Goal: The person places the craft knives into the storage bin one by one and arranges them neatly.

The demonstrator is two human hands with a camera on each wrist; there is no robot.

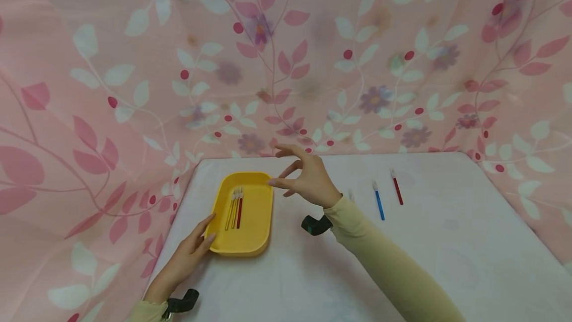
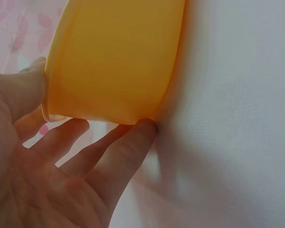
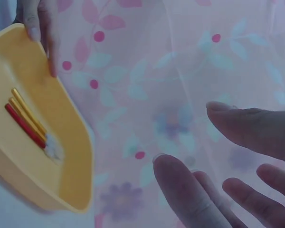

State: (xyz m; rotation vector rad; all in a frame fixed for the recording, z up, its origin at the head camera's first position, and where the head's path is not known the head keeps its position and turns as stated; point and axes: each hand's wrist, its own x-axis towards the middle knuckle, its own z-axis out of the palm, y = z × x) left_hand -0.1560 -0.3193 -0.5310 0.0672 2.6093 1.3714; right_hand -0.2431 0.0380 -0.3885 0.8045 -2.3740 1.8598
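Note:
My left hand (image 1: 189, 252) grips the near left corner of a yellow tray (image 1: 254, 212), thumb at the rim and fingers along the outer wall (image 2: 114, 61). Inside the tray, two slim yellow sticks (image 1: 230, 215) and a red one (image 1: 239, 212) lie side by side, their whitish, brush-like tips pointing away from me. Over the tray's far right edge hangs my right hand (image 1: 310, 178), its thumb and fingers spread apart. The right wrist view shows nothing between those fingers (image 3: 180, 185).
To the right on the white-covered table (image 1: 429, 252) lie a blue stick (image 1: 380, 205) and a red stick (image 1: 397, 190) with similar tips. Another whitish tip (image 1: 351, 195) shows beside the right sleeve, which hides the rest. A floral cloth (image 1: 313, 63) hangs behind the table.

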